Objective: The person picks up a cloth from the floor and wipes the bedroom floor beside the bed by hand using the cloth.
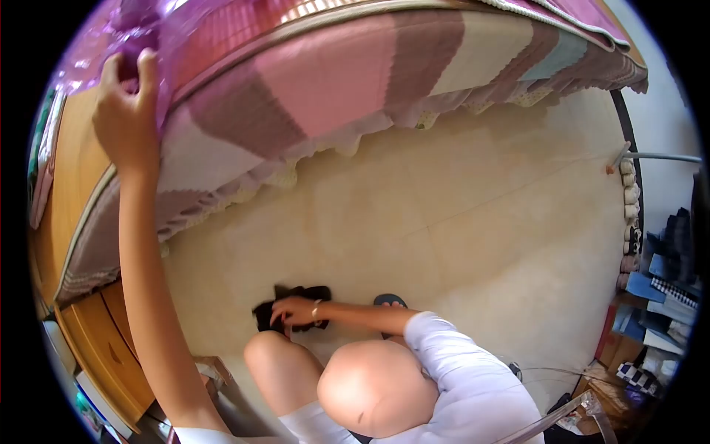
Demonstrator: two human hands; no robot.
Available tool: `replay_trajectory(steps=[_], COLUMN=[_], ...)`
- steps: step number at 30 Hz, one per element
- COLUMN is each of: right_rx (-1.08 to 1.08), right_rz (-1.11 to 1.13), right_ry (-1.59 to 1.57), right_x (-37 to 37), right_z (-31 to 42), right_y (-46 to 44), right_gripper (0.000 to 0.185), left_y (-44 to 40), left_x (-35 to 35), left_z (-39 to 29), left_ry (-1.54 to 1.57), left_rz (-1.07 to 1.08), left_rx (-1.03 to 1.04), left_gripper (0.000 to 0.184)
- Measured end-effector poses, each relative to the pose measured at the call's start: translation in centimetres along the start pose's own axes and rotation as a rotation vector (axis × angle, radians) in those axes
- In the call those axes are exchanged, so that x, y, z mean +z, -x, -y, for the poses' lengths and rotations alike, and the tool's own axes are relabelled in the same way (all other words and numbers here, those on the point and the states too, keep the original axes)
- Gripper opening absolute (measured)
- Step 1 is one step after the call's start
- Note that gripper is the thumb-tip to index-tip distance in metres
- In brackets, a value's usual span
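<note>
At the upper left, my left hand (127, 122) is raised over the bed's edge, with its thumb and fingers closed on a shiny, see-through purple plastic bag (137, 22). My right hand (293, 311), with a bracelet at the wrist, reaches down in front of my knees. Its fingers are bent onto a crumpled black cloth (316, 297) lying on the floor. Part of the cloth is hidden under that hand, and its exact kind does not show.
A bed with a striped pink, brown and cream cover (333, 70) spans the top. Tiled floor (414, 214) lies below it. Wooden drawers (103, 348) stand at left. Shoes line the right wall, beside folded clothes (662, 296). My slippered foot (390, 300) is behind the right forearm.
</note>
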State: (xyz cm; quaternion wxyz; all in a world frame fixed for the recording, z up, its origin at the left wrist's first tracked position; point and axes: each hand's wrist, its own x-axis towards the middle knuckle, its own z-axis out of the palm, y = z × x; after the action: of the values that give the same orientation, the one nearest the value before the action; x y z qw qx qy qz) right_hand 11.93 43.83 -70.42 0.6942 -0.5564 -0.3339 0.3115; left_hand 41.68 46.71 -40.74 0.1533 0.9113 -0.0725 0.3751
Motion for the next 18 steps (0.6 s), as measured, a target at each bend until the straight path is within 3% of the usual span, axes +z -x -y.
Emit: replay_trajectory(steps=[2,3,5,6,7,8,9,11,12,13,14,15,17,18], right_rx=[0.171,0.133,0.319,0.429,0.622,0.422,0.423,0.384,0.554,0.665,0.695,0.929,1.302,1.359], right_rz=[-0.258,-0.416,-0.902,-1.244,-1.458,-1.681,-1.803,-1.846,-1.993,-1.934,-1.903,-1.898,-1.724,-1.749], right_ry=[-0.170,0.006,0.235,0.329,0.050,0.020,0.161,0.668,0.909,1.044,1.125,1.133,1.202,1.210], right_x=[-4.5,-7.1,-11.2,-12.8,-14.9,-16.3,-17.0,-18.7,-18.8,-18.5,-18.6,-17.7,-15.3,-15.0], right_z=[5.5,7.4,12.9,13.7,12.7,14.1,17.2,16.3,14.1,11.9,6.7,3.5,2.8,1.4], right_y=[3.3,5.8,12.1,16.1,22.7,27.1,29.2,37.3,41.1,45.0,50.7,52.3,44.3,40.6], right_gripper=[0.033,0.034,0.032,0.020,0.030,0.020,0.013,0.023,0.030,0.032,0.033,0.032,0.014,0.015], left_y=[-0.1,-0.2,-0.4,-0.5,-0.5,-0.6,-0.6,-0.5,-0.5,-0.5,-0.9,-1.1,-1.1,-1.1], left_x=[-0.1,-0.1,0.1,0.2,0.2,0.1,-0.3,-0.5,-0.1,-0.1,0.4,0.7,0.8,0.9], left_z=[0.0,-0.1,-0.6,-0.7,-0.6,-0.6,-0.6,-1.8,-1.6,-1.6,-0.7,0.4,1.0,1.1], left_ry=[0.018,-0.007,-0.031,-0.048,-0.061,-0.055,-0.049,0.114,0.069,0.091,0.019,-0.062,-0.070,-0.087], left_rz=[0.018,0.038,0.052,0.029,0.009,0.044,0.048,-0.040,-0.152,-0.143,-0.058,0.027,0.014,0.004], left_rx=[-0.017,-0.034,-0.055,-0.026,0.006,-0.011,-0.011,-0.006,0.097,0.078,0.014,-0.048,-0.028,-0.009], left_gripper=[0.047,0.049,0.051,0.051,0.052,0.055,0.055,0.025,0.016,0.017,0.036,0.057,0.057,0.057])
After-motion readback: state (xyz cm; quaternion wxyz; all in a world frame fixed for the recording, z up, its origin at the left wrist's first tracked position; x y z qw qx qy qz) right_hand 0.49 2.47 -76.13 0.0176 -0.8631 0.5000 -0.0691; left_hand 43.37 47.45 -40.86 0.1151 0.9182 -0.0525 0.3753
